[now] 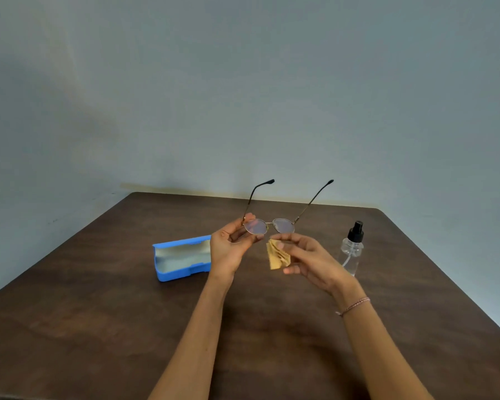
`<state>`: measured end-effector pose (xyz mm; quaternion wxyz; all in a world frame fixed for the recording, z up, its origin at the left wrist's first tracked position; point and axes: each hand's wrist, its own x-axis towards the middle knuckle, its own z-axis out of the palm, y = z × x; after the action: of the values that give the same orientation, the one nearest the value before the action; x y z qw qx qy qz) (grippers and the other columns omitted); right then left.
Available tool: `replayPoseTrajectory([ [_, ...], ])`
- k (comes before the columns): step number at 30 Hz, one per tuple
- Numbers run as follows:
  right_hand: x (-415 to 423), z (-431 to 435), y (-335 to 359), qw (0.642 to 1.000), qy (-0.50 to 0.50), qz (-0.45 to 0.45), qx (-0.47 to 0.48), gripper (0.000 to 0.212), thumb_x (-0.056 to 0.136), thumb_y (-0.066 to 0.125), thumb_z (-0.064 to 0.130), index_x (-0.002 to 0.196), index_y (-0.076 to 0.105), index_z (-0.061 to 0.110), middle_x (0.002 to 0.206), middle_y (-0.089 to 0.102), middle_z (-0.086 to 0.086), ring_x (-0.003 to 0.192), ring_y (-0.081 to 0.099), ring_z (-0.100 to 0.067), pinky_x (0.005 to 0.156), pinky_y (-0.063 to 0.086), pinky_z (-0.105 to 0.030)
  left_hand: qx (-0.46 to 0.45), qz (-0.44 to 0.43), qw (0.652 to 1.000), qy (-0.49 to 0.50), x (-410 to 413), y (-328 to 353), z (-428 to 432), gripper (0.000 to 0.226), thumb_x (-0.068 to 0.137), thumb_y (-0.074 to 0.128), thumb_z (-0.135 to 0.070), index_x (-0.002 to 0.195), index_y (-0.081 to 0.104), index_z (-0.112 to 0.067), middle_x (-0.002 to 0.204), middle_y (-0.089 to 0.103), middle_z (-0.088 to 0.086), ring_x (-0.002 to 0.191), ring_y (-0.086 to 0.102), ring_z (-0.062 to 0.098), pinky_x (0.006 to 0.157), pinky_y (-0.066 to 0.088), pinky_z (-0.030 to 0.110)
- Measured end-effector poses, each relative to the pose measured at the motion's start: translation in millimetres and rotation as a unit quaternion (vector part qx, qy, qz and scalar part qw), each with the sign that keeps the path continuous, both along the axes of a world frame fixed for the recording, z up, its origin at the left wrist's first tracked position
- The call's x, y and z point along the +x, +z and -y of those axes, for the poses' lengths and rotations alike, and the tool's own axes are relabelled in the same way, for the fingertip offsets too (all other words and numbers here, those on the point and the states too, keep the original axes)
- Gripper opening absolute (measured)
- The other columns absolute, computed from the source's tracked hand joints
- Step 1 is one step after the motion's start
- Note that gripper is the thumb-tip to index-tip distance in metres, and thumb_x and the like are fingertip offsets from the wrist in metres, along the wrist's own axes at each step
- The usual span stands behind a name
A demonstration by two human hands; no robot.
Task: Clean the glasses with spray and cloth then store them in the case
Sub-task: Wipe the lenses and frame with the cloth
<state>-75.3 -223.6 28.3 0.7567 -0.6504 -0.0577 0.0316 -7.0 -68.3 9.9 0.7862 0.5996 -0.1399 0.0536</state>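
Observation:
Thin metal-framed glasses with both temples unfolded and pointing away from me hang above the table. My left hand pinches them at the left lens and hinge. My right hand holds a crumpled yellow cloth just below the right lens, fingertips close to the frame. The blue case lies open on the table to the left, its pale lining showing. A clear spray bottle with a black pump top stands upright to the right of my right hand.
Everything sits on a dark brown wooden table that meets a plain grey wall at the back. The table's right edge runs diagonally close behind the bottle.

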Motion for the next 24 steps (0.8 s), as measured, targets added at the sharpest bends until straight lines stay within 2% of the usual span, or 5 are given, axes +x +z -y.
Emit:
replayPoseTrajectory([
  [4, 7, 28, 1, 0.996, 0.002, 0.033, 0.087, 0.059, 0.066, 0.079, 0.018, 0.119, 0.058, 0.004, 0.094, 0.071, -0.01, 0.084, 0.07, -0.016, 0.07, 0.057, -0.023, -0.002, -0.021, 1.0, -0.023, 3, -5, 26, 0.041, 0.072, 0.073, 0.008, 0.11, 0.066, -0.005, 0.099, 0.071, 0.0, 0.09, 0.068, 0.004, 0.072, 0.054, 0.014],
  [7, 11, 33, -7, 0.985, -0.111, 0.085, 0.103, 0.056, 0.066, 0.076, 0.012, 0.119, 0.058, 0.005, 0.086, 0.074, -0.004, 0.084, 0.07, -0.014, 0.071, 0.056, -0.024, 0.012, -0.034, 0.999, -0.035, 8, -13, 38, 0.045, 0.069, 0.075, 0.008, 0.109, 0.067, -0.01, 0.098, 0.071, -0.003, 0.09, 0.068, 0.001, 0.076, 0.054, 0.015],
  [14, 20, 27, -23, 0.856, -0.399, 0.222, -0.244, 0.027, 0.078, 0.074, 0.013, 0.102, 0.067, 0.025, 0.093, 0.071, 0.007, 0.084, 0.064, 0.0, 0.069, 0.052, -0.014, 0.092, -0.01, 0.994, -0.062, 11, -20, 48, 0.05, 0.065, 0.08, 0.001, 0.109, 0.067, -0.019, 0.097, 0.072, -0.009, 0.094, 0.066, -0.001, 0.078, 0.052, 0.013],
  [19, 27, 15, -32, 0.751, -0.412, 0.317, -0.407, 0.036, 0.078, 0.07, 0.0, 0.111, 0.067, 0.014, 0.099, 0.059, 0.004, 0.092, 0.056, -0.008, 0.084, 0.039, -0.002, 0.076, -0.017, 0.994, -0.072, 13, -20, 47, 0.05, 0.066, 0.077, 0.005, 0.109, 0.068, -0.018, 0.097, 0.072, -0.01, 0.094, 0.066, -0.002, 0.076, 0.054, 0.016],
  [24, 31, 9, -35, 0.726, -0.345, 0.33, -0.494, 0.029, 0.082, 0.066, -0.002, 0.108, 0.069, 0.008, 0.101, 0.061, -0.002, 0.096, 0.045, -0.008, 0.087, 0.036, -0.009, 0.059, -0.002, 0.995, -0.081, 15, -23, 46, 0.06, 0.067, 0.077, 0.006, 0.119, 0.063, -0.022, 0.111, 0.07, -0.002, 0.104, 0.066, 0.01, 0.09, 0.054, 0.034],
])
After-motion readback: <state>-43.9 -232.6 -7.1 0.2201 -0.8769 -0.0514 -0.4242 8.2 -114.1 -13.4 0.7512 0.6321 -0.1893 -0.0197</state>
